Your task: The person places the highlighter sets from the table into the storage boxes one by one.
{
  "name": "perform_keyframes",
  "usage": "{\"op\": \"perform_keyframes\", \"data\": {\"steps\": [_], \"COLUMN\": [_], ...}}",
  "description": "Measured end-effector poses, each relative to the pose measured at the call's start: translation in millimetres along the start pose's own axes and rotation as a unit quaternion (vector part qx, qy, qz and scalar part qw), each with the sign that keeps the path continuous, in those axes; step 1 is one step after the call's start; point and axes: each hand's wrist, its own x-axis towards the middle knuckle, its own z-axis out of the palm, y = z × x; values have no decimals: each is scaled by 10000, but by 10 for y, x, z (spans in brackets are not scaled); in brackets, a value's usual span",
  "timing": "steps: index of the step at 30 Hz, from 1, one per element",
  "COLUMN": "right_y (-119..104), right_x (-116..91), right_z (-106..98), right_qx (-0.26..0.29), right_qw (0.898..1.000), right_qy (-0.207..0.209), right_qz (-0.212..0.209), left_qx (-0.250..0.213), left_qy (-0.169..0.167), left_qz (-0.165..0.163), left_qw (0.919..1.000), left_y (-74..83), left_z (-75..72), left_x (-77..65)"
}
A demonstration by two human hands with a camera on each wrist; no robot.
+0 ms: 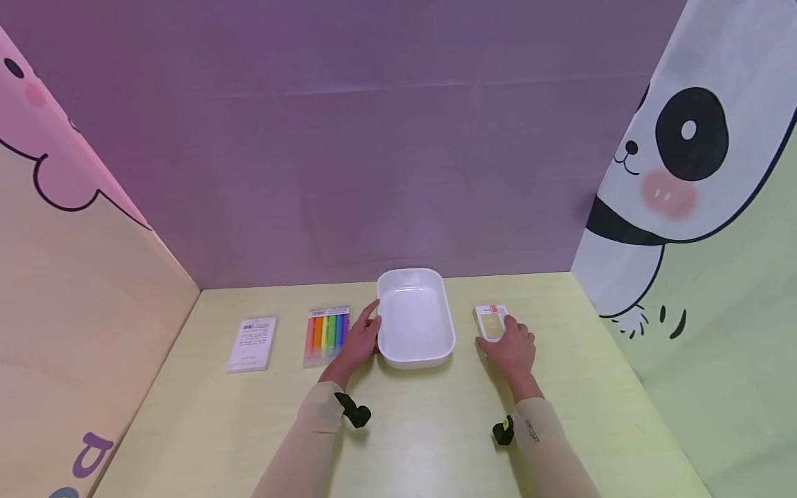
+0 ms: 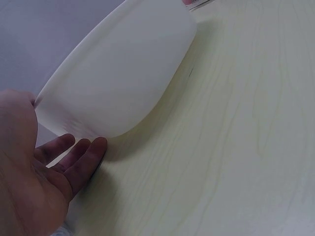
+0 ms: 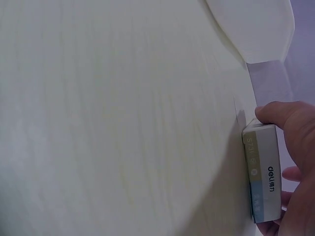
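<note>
In the head view my left hand (image 1: pixel 361 337) holds the left side of a white plastic tray (image 1: pixel 416 363). The left wrist view shows the fingers (image 2: pixel 88 160) curled at the lower edge of the tray's wall, and part of the hand is hidden by the rim. My right hand (image 1: pixel 513 351) grips a small white "deli" box (image 1: pixel 490 324) to the right of the tray. In the right wrist view the thumb is at one end of the box (image 3: pixel 268 172) and the other fingers are at the opposite end.
A clear pack of rainbow-coloured markers (image 1: pixel 326 333) lies just left of my left hand. Farther left is a flat white pack with printed text (image 1: pixel 252 344). The pale wooden table (image 1: pixel 429 436) meets a purple wall (image 1: pixel 373 173) at the back and printed side walls.
</note>
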Motion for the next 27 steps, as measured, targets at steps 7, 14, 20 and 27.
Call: {"op": "perform_keyframes", "data": {"steps": [7, 14, 20, 27], "right_y": [37, 119, 112, 63], "right_x": [9, 49, 62, 82], "right_z": [17, 60, 69, 82], "right_qx": [183, 393, 531, 594], "right_qw": [9998, 9992, 9984, 9979], "right_qy": [-5, 119, 200, 240], "right_qz": [14, -28, 8, 75], "left_qx": [104, 165, 269, 427], "left_qy": [43, 107, 152, 210], "left_qz": [3, -84, -165, -228], "left_qw": [9999, 9998, 9994, 9986], "left_y": [-8, 6, 4, 13], "left_z": [1, 11, 12, 12], "left_x": [-3, 1, 15, 8]}}
